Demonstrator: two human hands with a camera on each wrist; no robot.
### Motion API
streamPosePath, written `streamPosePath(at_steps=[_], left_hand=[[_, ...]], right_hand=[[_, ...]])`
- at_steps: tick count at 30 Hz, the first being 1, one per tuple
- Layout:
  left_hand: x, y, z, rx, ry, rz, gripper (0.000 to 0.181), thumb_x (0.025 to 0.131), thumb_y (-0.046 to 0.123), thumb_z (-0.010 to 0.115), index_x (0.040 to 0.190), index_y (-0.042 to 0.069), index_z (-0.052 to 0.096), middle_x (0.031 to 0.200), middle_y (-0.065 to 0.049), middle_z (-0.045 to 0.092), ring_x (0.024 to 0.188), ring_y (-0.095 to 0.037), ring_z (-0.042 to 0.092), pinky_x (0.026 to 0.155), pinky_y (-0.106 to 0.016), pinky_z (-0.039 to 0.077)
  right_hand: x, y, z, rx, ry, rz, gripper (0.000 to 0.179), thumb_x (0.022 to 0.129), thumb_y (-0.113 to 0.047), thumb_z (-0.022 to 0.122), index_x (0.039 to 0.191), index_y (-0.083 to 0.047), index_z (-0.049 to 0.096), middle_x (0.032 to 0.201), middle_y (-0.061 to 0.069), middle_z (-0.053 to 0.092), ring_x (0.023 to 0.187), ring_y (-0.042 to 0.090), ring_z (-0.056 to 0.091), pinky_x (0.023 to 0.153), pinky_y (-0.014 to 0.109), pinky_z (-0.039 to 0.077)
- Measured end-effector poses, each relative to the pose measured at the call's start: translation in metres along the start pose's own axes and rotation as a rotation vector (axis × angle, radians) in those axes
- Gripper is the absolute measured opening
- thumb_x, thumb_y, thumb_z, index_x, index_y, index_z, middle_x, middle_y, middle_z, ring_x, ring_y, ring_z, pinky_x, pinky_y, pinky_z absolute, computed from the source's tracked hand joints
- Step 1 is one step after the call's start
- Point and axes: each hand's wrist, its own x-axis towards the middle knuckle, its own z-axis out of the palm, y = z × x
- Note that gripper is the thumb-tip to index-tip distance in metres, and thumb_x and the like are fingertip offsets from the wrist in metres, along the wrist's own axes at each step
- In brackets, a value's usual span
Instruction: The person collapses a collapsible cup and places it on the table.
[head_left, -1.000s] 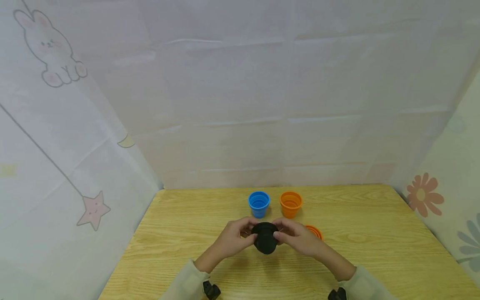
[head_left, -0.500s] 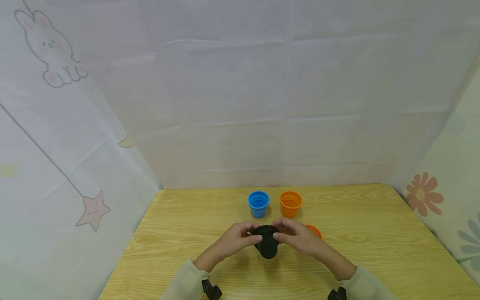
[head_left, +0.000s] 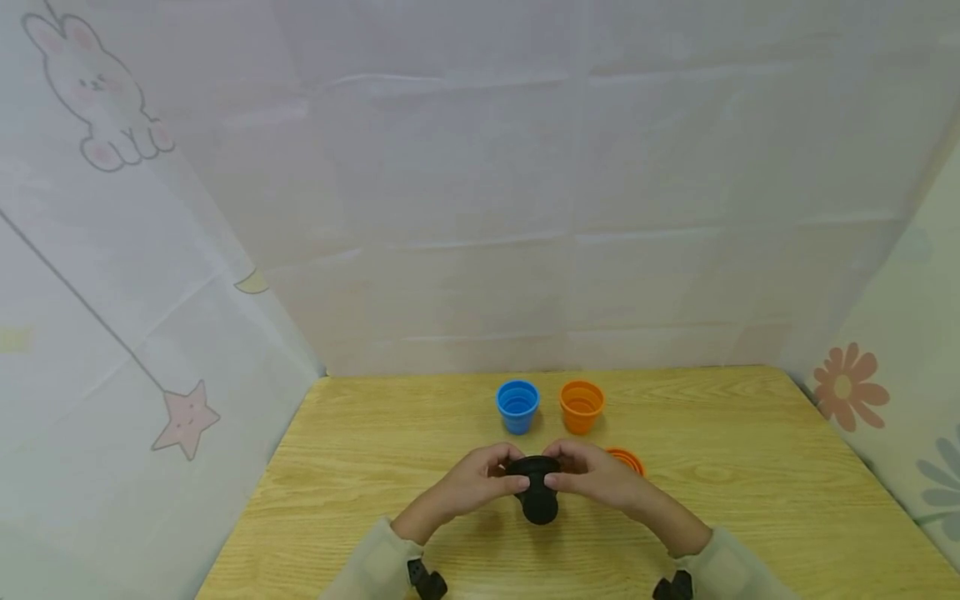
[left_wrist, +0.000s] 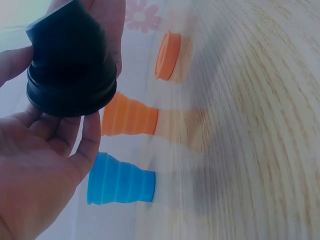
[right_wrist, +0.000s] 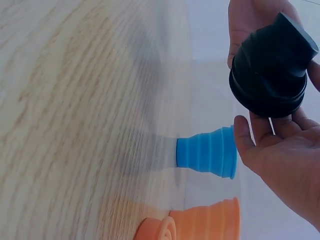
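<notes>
Between both hands, raised above the table, is a black collapsible cup [head_left: 540, 498], its wide rim toward the far side and its narrow base toward the person. Its wall is unevenly folded and the base sits skewed in the left wrist view. My left hand [head_left: 477, 481] grips its left side, thumb on the near wall and fingers around the rim. My right hand [head_left: 597, 477] grips the right side in the same manner, the two thumb tips close together. Beyond the hands stand a blue collapsible cup [head_left: 517, 407] and an orange collapsible cup [head_left: 582, 407], both extended and upright.
A flattened orange collapsible cup [head_left: 627, 460] lies behind the right hand, partly hidden by it in the head view. All rest on a wood-grain table [head_left: 360, 467]. A pale printed curtain [head_left: 465, 292] closes off the back and sides.
The black cup's base has tilted nearer the person and swung slightly right, and its rim has dropped a little. The left thumb has slid inward across it. The other cups stay put.
</notes>
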Motion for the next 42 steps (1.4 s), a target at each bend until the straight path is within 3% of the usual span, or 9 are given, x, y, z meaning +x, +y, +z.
streamPosePath(at_steps=[6,14,22,26,33,42], left_hand=[[0.004,-0.003,0.0,0.091,0.063,-0.024,0.018,0.098,0.023,0.068,0.108,0.007,0.067,0.104,-0.001,0.067,0.095,-0.014,0.061,0.08,-0.026,0.053],[0.005,-0.005,0.0,0.142,0.066,-0.017,0.02,0.096,0.024,0.07,0.107,0.008,0.068,0.102,0.001,0.068,0.095,-0.012,0.062,0.084,-0.026,0.053],[0.004,-0.009,-0.003,0.028,0.009,-0.017,0.025,0.097,0.023,0.07,0.115,0.006,0.067,0.109,-0.001,0.067,0.1,-0.015,0.063,0.096,-0.031,0.048],[0.004,-0.009,-0.002,-0.003,0.011,-0.015,0.026,0.096,0.023,0.071,0.114,0.004,0.067,0.107,-0.002,0.067,0.097,-0.015,0.063,0.091,-0.026,0.05],[0.006,-0.005,0.0,0.034,0.073,-0.001,0.022,0.093,0.018,0.074,0.109,0.004,0.069,0.1,-0.002,0.069,0.088,-0.013,0.063,0.079,-0.022,0.054],[0.007,-0.004,0.001,0.1,0.135,-0.004,0.019,0.09,0.018,0.078,0.103,0.004,0.073,0.089,0.0,0.07,0.075,-0.009,0.062,0.068,-0.02,0.054]], right_hand=[[0.002,-0.002,0.002,-0.118,0.029,0.064,0.028,0.099,-0.032,0.067,0.117,-0.011,0.069,0.113,0.005,0.068,0.108,0.025,0.057,0.095,0.04,0.047],[0.005,0.0,0.007,-0.167,0.075,0.116,0.026,0.095,-0.034,0.072,0.108,-0.011,0.07,0.103,0.002,0.069,0.099,0.023,0.057,0.088,0.039,0.045],[0.003,-0.004,0.008,-0.078,0.077,0.143,0.028,0.095,-0.027,0.073,0.11,-0.004,0.07,0.097,0.003,0.072,0.091,0.019,0.061,0.084,0.035,0.05],[0.002,-0.005,0.008,-0.005,0.058,0.142,0.03,0.095,-0.025,0.072,0.113,-0.001,0.068,0.098,0.005,0.073,0.092,0.019,0.064,0.09,0.04,0.054],[0.001,-0.004,0.007,0.057,0.015,0.098,0.032,0.098,-0.024,0.069,0.118,0.002,0.065,0.105,0.008,0.072,0.097,0.022,0.065,0.097,0.047,0.052],[0.004,-0.005,0.011,-0.009,0.063,0.078,0.024,0.098,-0.018,0.068,0.112,0.001,0.067,0.099,0.006,0.071,0.089,0.019,0.064,0.083,0.033,0.057]])
